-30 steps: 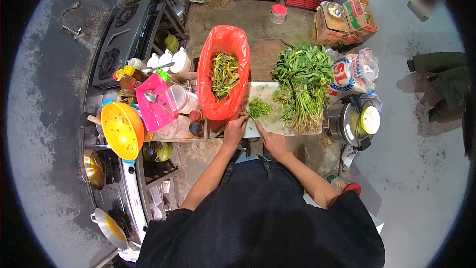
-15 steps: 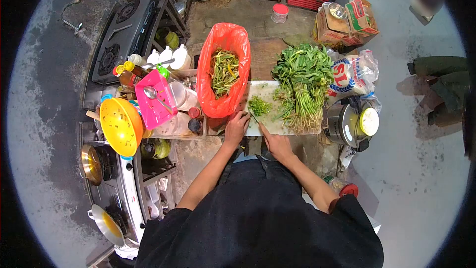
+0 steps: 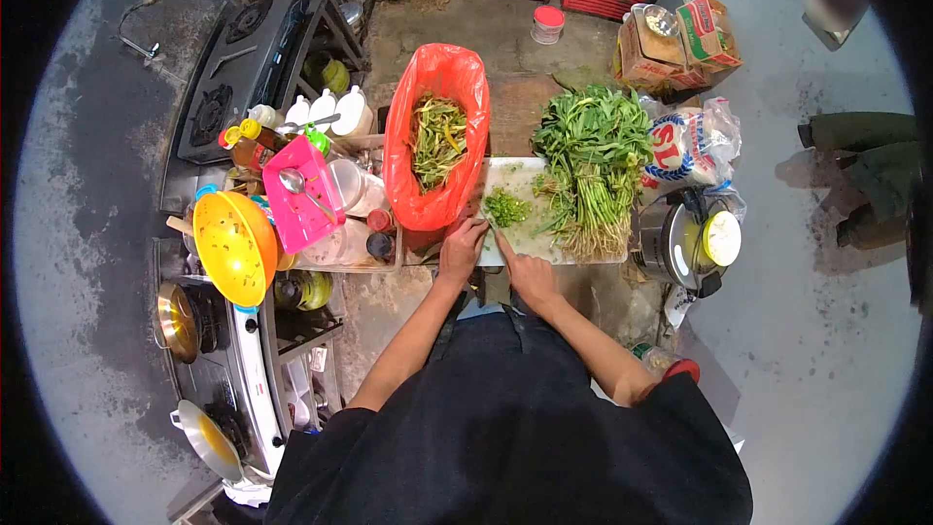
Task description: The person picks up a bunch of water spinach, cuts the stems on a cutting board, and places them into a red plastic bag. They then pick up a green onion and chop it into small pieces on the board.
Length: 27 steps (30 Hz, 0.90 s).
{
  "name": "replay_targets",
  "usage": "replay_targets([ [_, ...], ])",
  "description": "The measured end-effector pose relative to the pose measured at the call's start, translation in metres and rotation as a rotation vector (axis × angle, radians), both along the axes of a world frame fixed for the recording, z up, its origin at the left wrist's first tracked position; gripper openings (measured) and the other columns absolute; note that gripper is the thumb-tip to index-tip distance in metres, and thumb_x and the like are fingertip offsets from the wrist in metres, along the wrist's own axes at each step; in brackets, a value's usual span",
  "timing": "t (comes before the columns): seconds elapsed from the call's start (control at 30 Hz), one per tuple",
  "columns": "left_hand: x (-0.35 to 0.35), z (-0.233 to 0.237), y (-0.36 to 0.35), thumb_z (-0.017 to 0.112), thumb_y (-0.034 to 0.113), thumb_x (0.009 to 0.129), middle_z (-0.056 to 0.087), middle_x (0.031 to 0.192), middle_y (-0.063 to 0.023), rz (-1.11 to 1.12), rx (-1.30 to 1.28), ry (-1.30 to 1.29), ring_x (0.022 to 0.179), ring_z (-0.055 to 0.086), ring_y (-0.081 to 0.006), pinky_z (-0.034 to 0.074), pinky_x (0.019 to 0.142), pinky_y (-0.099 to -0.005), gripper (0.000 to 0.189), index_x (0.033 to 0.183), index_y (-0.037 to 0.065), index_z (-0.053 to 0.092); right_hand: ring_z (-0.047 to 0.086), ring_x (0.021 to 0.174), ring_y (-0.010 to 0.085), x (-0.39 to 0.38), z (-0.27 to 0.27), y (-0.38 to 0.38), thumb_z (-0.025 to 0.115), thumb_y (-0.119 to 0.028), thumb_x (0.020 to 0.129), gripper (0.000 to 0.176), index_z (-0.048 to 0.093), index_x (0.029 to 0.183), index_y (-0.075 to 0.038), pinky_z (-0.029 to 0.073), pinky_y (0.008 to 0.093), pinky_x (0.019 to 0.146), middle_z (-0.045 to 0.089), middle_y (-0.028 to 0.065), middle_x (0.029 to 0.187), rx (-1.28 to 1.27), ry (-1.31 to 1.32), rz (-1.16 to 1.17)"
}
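My right hand (image 3: 532, 278) is closed on a knife (image 3: 493, 225) at the front left of the white cutting board (image 3: 519, 173). Its index finger stretches forward along the knife. Just left of the blade, my left hand (image 3: 463, 251) has its fingers bunched together at the board's edge; whatever they hold is hidden. Chopped greens (image 3: 506, 205) lie in a small pile beyond the knife. On the board's right side rests a large bunch of leafy greens (image 3: 593, 156), with stems and roots towards me.
Beyond my left hand stands a red plastic bag (image 3: 393, 148) of plant trimmings. Leftward are a pink basket (image 3: 301, 182), a yellow colander (image 3: 229, 251) and several bottles. A rice cooker-like pot (image 3: 671, 245) and a plastic sack (image 3: 685, 141) stand at right. Another person's legs (image 3: 880, 175) show far right.
My right hand and the knife have shifted slightly left, closer to my left hand. My left hand stays in nearly the same place.
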State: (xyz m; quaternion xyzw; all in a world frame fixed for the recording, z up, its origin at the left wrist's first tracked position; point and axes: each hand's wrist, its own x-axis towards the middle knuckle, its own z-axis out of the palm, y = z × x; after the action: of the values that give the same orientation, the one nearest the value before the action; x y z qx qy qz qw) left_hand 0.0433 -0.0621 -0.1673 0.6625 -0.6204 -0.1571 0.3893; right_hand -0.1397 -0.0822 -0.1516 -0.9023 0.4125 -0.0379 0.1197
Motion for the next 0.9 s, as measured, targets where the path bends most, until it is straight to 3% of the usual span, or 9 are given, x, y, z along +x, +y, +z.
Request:
replay_targets([
  [0.4, -0.003, 0.009, 0.004, 0.067, 0.011, 0.090, 0.066, 0.106, -0.0054, 0.035, 0.097, -0.089, 0.083, 0.069, -0.0319, 0.055, 0.069, -0.0420, 0.018, 0.107, 0.008, 0.070, 0.068, 0.057, 0.0321, -0.019, 0.001, 0.004, 0.059, -0.021, 0.093, 0.077, 0.021, 0.160, -0.022, 0.053, 0.0459, 0.052, 0.069, 0.0135, 0.069, 0.042, 0.037, 0.006],
  [0.63, 0.000, -0.002, 0.005, 0.065, 0.012, 0.091, 0.064, 0.110, -0.0064, -0.005, 0.060, -0.137, 0.082, 0.069, -0.0334, 0.055, 0.069, -0.0431, 0.020, 0.110, 0.009, 0.069, 0.068, 0.060, 0.0345, -0.020, 0.019, -0.004, 0.056, -0.024, 0.095, 0.073, 0.022, 0.159, -0.027, 0.053, 0.0489, 0.054, 0.070, 0.0153, 0.072, 0.132, 0.054, -0.057],
  [0.9, 0.003, -0.003, 0.001, 0.069, 0.008, 0.088, 0.069, 0.103, -0.0094, 0.009, 0.022, -0.048, 0.088, 0.070, -0.0318, 0.056, 0.074, -0.0405, 0.019, 0.106, 0.005, 0.071, 0.069, 0.062, 0.0363, -0.021, 0.040, 0.005, 0.057, -0.023, 0.095, 0.072, 0.024, 0.158, -0.026, 0.056, 0.0500, 0.059, 0.070, 0.0186, 0.073, 0.211, 0.064, -0.016],
])
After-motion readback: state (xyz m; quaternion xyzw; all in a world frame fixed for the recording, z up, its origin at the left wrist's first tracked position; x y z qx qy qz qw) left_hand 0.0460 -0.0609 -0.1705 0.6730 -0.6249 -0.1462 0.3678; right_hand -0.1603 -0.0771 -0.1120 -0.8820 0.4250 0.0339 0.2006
